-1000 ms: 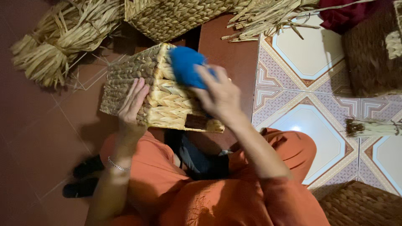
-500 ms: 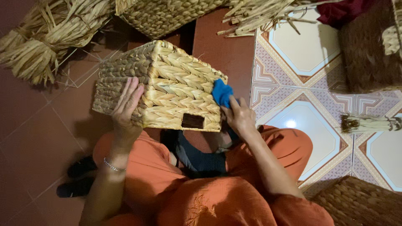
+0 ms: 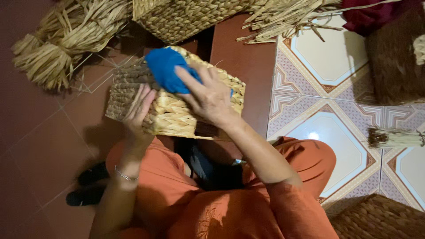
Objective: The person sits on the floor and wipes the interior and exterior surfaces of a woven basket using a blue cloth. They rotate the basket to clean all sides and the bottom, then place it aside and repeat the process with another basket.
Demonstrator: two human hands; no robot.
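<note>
- Woven basket (image 3: 177, 113): held over the lap, tilted, long side facing up.
- Left hand (image 3: 139, 110): fingers spread flat against the basket's left face, steadying it without closing round anything.
- Right hand (image 3: 208, 95): pressed on the top edge, fingers clasping a blue cloth (image 3: 166, 71) against the weave.
- Straw bundle (image 3: 62, 42): on the floor, near the basket's left corner.
- Second basket (image 3: 195, 15): just beyond the far edge.
- Open tiled floor (image 3: 327, 66): to the right.

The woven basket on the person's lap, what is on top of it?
A blue cloth lies on the woven basket, pressed down by the right hand. The left hand steadies its side. The weave under the cloth is covered.
</note>
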